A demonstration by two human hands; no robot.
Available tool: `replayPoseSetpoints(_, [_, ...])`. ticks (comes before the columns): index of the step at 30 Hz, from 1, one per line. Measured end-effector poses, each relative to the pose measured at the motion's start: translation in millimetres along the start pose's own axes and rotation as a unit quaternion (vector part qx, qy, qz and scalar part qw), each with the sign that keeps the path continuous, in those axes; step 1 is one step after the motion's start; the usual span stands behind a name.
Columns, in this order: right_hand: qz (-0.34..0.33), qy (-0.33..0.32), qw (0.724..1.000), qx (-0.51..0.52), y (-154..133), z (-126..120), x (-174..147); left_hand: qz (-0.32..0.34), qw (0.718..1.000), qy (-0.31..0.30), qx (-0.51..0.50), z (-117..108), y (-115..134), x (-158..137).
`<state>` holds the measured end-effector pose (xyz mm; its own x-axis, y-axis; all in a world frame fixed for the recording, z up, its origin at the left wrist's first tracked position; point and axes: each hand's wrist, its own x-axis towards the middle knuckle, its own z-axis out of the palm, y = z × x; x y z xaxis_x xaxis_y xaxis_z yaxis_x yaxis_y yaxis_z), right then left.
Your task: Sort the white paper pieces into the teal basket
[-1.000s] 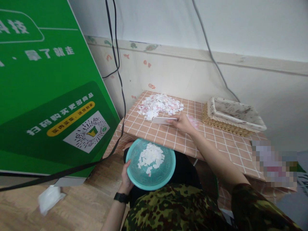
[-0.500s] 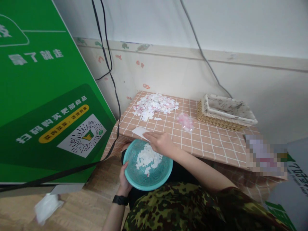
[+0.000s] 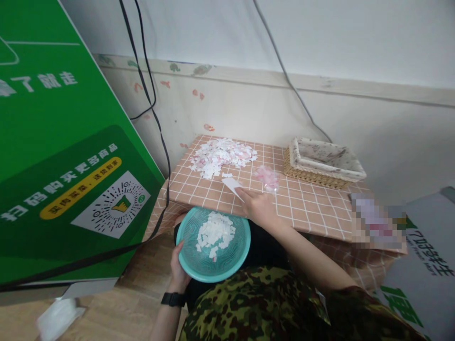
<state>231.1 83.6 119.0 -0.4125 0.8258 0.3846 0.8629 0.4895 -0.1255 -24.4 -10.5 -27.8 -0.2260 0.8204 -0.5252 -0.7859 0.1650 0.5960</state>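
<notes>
Two hands busy: left hand (image 3: 177, 267) grips round teal plastic basket (image 3: 213, 244) below near table edge, catching scraps; right hand (image 3: 258, 206) pinches white card (image 3: 232, 183), scraper-style, near white paper-scrap pile (image 3: 220, 155).

Shop corner, green QR-code vending cabinet (image 3: 64, 156), small tiled table (image 3: 313, 208), wicker basket (image 3: 322, 163), loose cables (image 3: 149, 94)

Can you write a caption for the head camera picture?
Left hand holds bowl of scraps; right hand holds card.
</notes>
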Motion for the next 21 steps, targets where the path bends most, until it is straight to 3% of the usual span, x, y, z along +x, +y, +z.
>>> replayPoseSetpoints(6, [0.149,0.085,0.985,0.005,40.0,-12.7,-1.3,0.005,1.000,-0.003,-0.001,2.4,0.9,-1.5])
replayPoseSetpoints(12, [0.234,0.160,0.954,0.100,71.9,-26.5,-2.0,0.003,1.000,0.012,0.004,4.1,1.3,-1.5])
replayPoseSetpoints(16, [0.279,0.192,0.932,0.129,73.8,-29.9,1.4,-0.001,1.000,0.003,0.005,2.8,0.7,0.0])
replayPoseSetpoints(21, [0.263,0.199,0.933,0.141,54.2,-21.8,21.2,0.003,1.000,-0.003,0.009,1.9,0.5,0.7])
